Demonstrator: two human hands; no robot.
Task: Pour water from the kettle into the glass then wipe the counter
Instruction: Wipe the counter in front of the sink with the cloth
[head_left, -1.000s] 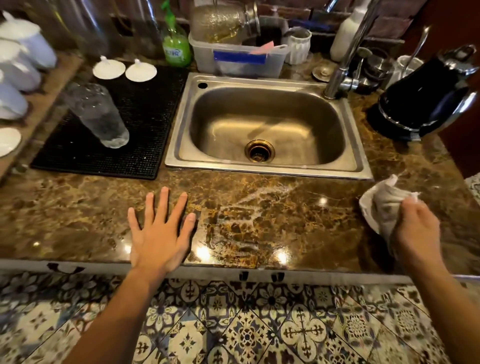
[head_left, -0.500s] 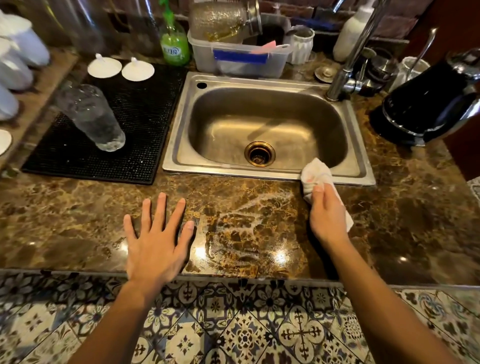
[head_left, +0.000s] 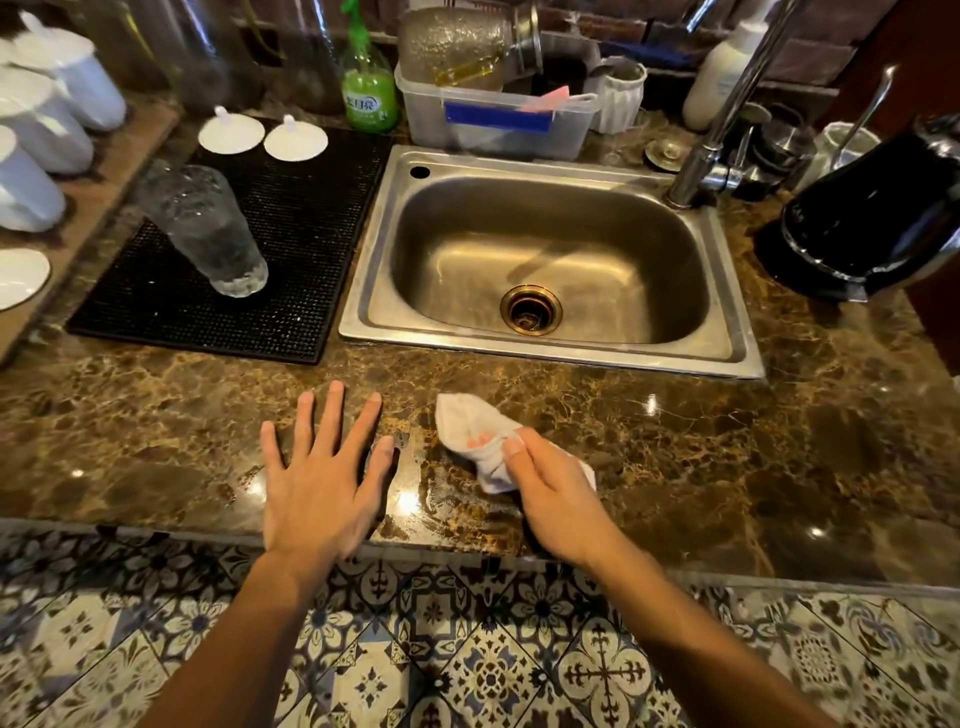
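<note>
Brown marble worktop (head_left: 701, 457) fills my view, glossy and veined, with a wet smear shining near its front edge between my two hands. My right hand (head_left: 553, 493) is clamped around a white cloth (head_left: 470, 426), bunched under the palm with a corner poking out toward the sink (head_left: 550, 260), and the cloth is pressed flat against the stone. My left hand (head_left: 324, 478) lies open, fingers spread wide, palm down on the worktop just beside the cloth, holding nothing. The glass (head_left: 208, 228) stands on the black rubber mat (head_left: 291, 249) at the left of the sink, water visible in its lower part, well apart from both hands. The black kettle (head_left: 878, 208) sits on its base at the far right, beyond the sink's corner, near the chrome tap (head_left: 722, 130). Behind the sink I can see a clear plastic tub (head_left: 498, 124) with a blue label, a big jar lying on its side in it, and a green spray bottle (head_left: 369, 88) to its left. Two white lids (head_left: 262, 137) rest at the back edge of the mat, and white lidded jars (head_left: 47, 119) line a wooden board on the far left. Patterned blue and white floor tiles (head_left: 467, 649) show below the worktop edge.
</note>
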